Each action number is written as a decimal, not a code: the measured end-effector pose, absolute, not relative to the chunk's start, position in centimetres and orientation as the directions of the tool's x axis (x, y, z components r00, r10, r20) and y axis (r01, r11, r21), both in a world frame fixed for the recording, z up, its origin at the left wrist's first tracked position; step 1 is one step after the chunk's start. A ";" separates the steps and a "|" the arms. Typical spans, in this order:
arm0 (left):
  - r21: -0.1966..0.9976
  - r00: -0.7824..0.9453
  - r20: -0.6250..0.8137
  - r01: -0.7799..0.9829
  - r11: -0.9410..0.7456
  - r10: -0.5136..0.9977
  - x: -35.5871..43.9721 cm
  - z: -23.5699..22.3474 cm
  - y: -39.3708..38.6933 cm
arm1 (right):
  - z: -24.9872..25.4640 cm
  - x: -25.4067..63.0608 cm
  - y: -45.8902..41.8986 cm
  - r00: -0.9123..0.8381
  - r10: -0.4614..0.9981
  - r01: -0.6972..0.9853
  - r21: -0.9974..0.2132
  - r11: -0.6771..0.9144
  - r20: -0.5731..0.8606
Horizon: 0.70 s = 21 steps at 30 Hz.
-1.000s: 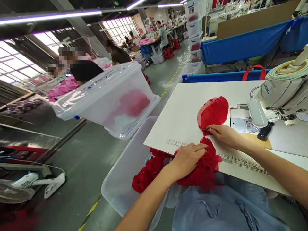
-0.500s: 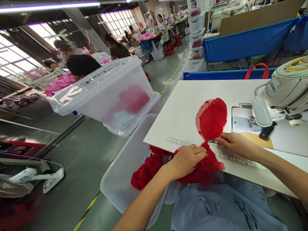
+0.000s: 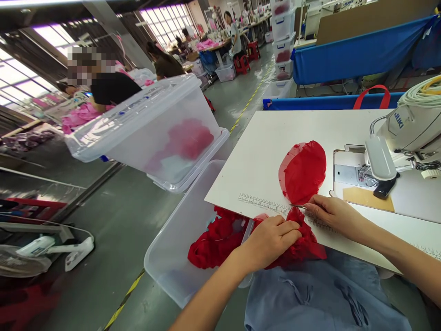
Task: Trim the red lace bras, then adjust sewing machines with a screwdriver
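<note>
At the front edge of the white sewing table (image 3: 241,161), my left hand (image 3: 274,239) is closed on a bunch of sheer red fabric (image 3: 305,241). Part of that bunch hangs over the edge above my lap. My right hand (image 3: 325,211) pinches a small, thin metal tool (image 3: 296,206), whose exact kind I cannot make out. Its tip lies at the narrow gap between the bunch and a rounded red fabric piece (image 3: 303,170) lying flat on the table. Whether a thread or strip still joins the two is too small to tell.
A sewing machine (image 3: 413,133) stands right of the cloth, a black object (image 3: 386,186) near its needle plate. Left of the table, an open clear bin (image 3: 168,262) holds more red fabric (image 3: 213,248). A lidded bin (image 3: 155,133) sits behind it. Co-workers (image 3: 115,87) sit beyond.
My right hand has moved toward me with the metal tool, from the rounded piece's lower edge to the gap beside the bunch. My left hand stays on the bunch. The view has shifted slightly.
</note>
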<state>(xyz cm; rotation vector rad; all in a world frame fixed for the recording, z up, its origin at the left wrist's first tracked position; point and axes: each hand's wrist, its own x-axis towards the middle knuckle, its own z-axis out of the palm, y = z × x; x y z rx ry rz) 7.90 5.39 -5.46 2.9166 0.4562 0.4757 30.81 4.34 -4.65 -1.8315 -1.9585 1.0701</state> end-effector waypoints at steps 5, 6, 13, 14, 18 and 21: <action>0.210 0.879 0.326 0.291 -0.933 0.348 7.8 -5.7 4.9 | -4.9 30.8 3.8 -0.157 0.956 0.709 -0.702 -0.066 -0.249; 0.212 0.877 0.327 0.295 -0.932 0.352 7.8 -5.7 4.9 | -4.9 30.8 3.7 -0.152 0.957 0.708 -0.703 -0.068 -0.246; 0.229 0.888 0.278 0.311 -0.923 0.368 8.0 -6.1 4.7 | -4.9 30.0 3.5 -0.094 0.973 0.734 -0.674 -0.076 -0.212; 0.250 0.894 0.258 0.304 -0.919 0.366 7.9 -5.9 4.6 | -4.7 30.0 3.3 -0.081 0.975 0.730 -0.679 -0.082 -0.205; 0.529 0.912 0.180 0.225 -0.818 0.368 7.6 -2.7 4.8 | -3.8 31.2 1.7 -0.084 0.978 0.616 -0.781 -0.100 -0.192; 0.779 0.842 0.170 0.203 -0.593 0.511 8.9 1.5 7.5 | -4.0 33.6 -1.2 -0.009 0.980 0.620 -0.770 -0.152 -0.200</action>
